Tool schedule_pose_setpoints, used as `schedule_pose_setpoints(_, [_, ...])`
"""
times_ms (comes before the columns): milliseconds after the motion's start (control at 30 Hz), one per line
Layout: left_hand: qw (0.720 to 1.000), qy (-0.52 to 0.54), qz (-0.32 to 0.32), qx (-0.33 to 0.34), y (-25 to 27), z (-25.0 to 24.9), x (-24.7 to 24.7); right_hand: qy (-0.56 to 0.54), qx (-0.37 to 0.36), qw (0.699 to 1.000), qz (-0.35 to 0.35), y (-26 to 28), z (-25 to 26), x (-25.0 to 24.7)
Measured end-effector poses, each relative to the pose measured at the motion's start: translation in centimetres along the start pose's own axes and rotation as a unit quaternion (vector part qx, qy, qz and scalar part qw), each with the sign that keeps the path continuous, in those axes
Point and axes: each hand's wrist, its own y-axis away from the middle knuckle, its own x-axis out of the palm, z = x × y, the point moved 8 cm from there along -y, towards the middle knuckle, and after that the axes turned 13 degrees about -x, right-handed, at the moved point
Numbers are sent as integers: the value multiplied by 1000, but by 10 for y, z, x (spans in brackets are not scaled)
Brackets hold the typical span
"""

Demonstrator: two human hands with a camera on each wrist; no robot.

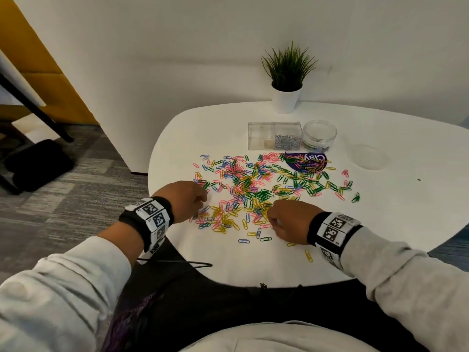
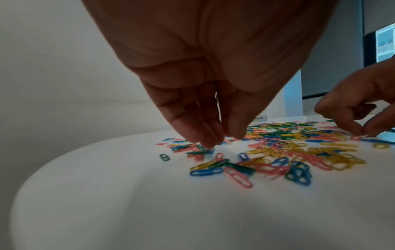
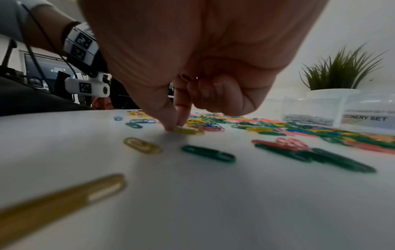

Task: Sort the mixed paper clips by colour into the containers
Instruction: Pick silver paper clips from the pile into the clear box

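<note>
Mixed paper clips (image 1: 264, 189), too many to count, scattered on counter (image 1: 380, 224) before two containers: clear box (image 1: 275, 135) holding silver clips, round jar (image 1: 319, 135) beside it. Left hand (image 1: 189, 199) fingertips (image 2: 205, 135) pinched together in pile; right hand (image 1: 289, 222) pinching yellow clip (image 3: 184, 130).

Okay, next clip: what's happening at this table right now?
A person is sorting a heap of coloured paper clips on a white table. The left hand reaches its fingertips into the heap's left edge; the right hand pinches a yellow clip. The clear box behind holds only silver clips.
</note>
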Motion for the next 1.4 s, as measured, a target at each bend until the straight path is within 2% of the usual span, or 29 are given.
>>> schedule_pose_setpoints(133, [1000,-7,6,8,0,7,3,-28,-3,999,-24,-2,-5,-12])
schedule_pose_setpoints(200, [1000,-1,-1,7,-2,11,3,-57,6,996,-72,-4,-19,-36])
schedule_pose_setpoints(367, [1000,9,2,15,-6,13,9,-60,111,976,-177,-20,-102,-123])
schedule_pose_setpoints(500, [1000,15,5,14,-10,17,13,16,180,966,-185,-43,-163,-174])
schedule_pose_setpoints(600, [1000,25,14,11,-12,21,13,60,200,966,-152,-68,-187,-184])
schedule_pose_setpoints(733, [999,34,13,-6,-14,28,10,109,200,968,-106,-90,-202,-175])
schedule_pose_setpoints(833, [999,23,9,-43,-16,40,6,118,204,966,-108,-83,-204,-169])
schedule_pose_setpoints(900, [999,7,-5,-47,-13,41,2,101,189,966,-146,-67,-184,-170])
schedule_pose_setpoints(967, [1000,13,-1,-28,-9,33,0,113,131,975,-140,-45,-145,-157])
schedule_pose_setpoints(1067, [999,13,33,40,2,4,3,85,55,995,-21,6,-77,-98])
schedule_pose_setpoints(1167, [994,-13,71,80,14,-20,13,23,71,989,131,61,-45,-29])
schedule_pose_setpoints(1233, [992,-32,78,94,21,-31,20,-7,92,978,187,80,-36,2])
schedule_pose_setpoints(1400, [987,-63,58,137,33,-55,30,-34,111,988,103,87,-27,15])
